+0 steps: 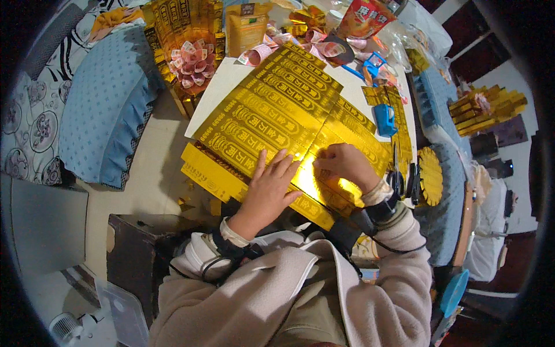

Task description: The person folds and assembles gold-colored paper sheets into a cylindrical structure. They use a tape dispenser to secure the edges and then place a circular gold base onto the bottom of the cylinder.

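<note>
Large embossed gold foil sheets [254, 113] lie overlapped on the white table in front of me, marked off into long panels. My left hand [269, 188] rests flat on their near part, fingers spread. Close by on the right, my right hand [347, 166] is closed, its fingers curled down against the shiny foil; whatever sits between the fingertips is hidden. Bright glare covers the foil between both hands. Another gold strip [211, 179] sticks out past the table's near left edge.
Along the right side are a blue tape dispenser [384, 120], black-handled scissors [395, 176] and a scalloped gold disc [430, 176]. Rolled pink paper [257, 55], a brown pouch [245, 29] and a red snack bag [365, 20] crowd the back. A pink paper flower [193, 62] stands far left.
</note>
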Motion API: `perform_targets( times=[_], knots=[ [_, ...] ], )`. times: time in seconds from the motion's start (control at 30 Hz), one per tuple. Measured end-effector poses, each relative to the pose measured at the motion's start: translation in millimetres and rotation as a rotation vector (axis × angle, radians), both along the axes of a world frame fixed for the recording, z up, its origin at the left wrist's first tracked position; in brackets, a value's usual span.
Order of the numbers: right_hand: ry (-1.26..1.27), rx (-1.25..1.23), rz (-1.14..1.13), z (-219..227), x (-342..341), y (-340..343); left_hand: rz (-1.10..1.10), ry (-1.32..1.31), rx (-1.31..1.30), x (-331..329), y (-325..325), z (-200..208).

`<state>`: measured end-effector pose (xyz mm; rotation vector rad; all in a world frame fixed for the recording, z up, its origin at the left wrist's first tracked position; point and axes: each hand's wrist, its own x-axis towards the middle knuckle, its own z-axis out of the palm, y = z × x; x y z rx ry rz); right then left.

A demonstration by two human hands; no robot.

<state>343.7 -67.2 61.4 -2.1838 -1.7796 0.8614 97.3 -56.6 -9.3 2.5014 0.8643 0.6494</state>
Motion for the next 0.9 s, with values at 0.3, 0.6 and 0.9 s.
perform_targets(
  times=[0.3,0.6,0.9],
  knots=[
    [-0.287,0.665,-0.420,-40,195,-6,0.210,-0.261,0.030,-32,-4,4],
    [0.088,0.347,-0.588,-63,271,1,0.314,-0.332,0.101,-54,-17,0],
    [0.551,0.178,-0.841,-53,293,7,0.223,-0.272,0.052,-49,-16,-3]
  ],
)
